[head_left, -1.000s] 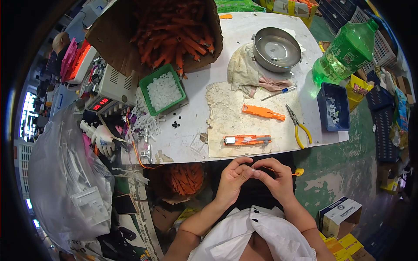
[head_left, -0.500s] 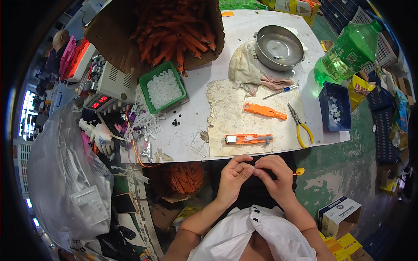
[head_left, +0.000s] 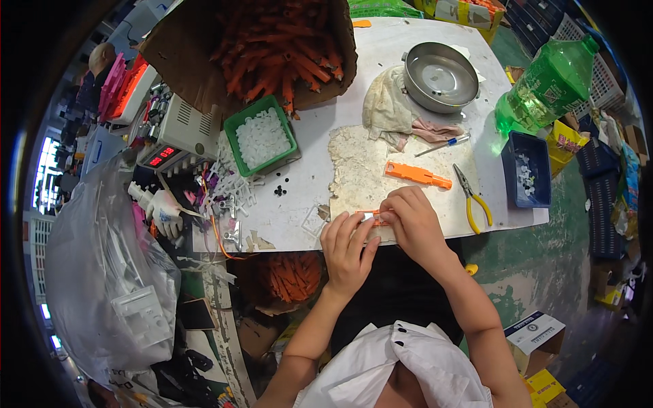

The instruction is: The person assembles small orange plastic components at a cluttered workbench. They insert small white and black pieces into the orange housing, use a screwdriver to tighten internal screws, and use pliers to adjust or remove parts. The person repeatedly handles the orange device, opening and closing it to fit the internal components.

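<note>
Both your hands work over a small orange plastic assembly (head_left: 379,219) near the front edge of the worktop (head_left: 299,221), on the stained sheet (head_left: 345,178). Your left hand (head_left: 345,250) curves its fingers over the assembly's left end; whether they clamp it or only steady it, you can't tell from above. Your right hand (head_left: 412,221) brings bent fingertips down at its right side, and whether they pinch some small part is hidden.

As for progress, the work looks partly done: a pale block (head_left: 368,217) shows in the assembly between your fingers, but how much else is fitted is covered. The orange shell piece (head_left: 417,175) lies apart, farther from the front edge, not joined to anything. The long-nose pliers (head_left: 469,193) with yellow handles lie towards the worktop's right edge, and the screwdriver (head_left: 450,143) lies beyond the shell piece; neither is in your hands. Towards the far left corner, the carton (head_left: 180,64) holds many more loose orange pieces.
</note>
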Tool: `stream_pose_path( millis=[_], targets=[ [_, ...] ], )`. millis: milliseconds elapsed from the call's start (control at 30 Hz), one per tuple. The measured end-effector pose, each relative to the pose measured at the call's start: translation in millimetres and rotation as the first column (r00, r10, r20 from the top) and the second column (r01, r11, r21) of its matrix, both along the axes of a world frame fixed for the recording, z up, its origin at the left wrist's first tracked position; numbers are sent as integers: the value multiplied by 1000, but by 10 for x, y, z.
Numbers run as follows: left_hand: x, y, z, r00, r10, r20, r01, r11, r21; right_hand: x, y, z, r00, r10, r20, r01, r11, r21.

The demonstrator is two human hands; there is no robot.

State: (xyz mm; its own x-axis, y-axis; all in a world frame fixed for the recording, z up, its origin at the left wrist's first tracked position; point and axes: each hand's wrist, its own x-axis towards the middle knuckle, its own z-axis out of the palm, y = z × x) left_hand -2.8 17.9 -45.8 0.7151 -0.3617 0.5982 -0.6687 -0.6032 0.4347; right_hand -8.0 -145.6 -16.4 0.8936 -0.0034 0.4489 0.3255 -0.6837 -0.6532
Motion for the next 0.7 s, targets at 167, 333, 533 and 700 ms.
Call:
stream_pose_path(
  millis=[167, 333, 533, 700],
  targets=[
    [-26, -1, -308, 981, 47, 190, -86, 975, 203, 41, -7, -41, 996, 20, -87, -23, 999, -44],
    [-16, -40, -299, 982, 53, 182, -85, 981, 175, 66, -59, 56, 972, 61, -228, -54, 998, 35],
    [-14, -41, -304, 983, 63, 170, -94, 979, 179, 150, -140, 182, 910, 128, -395, -101, 991, 89],
    [-24, -38, -252, 991, 57, 124, -79, 980, 184, 131, -240, 113, 943, 138, -302, -80, 977, 197]
  ],
)
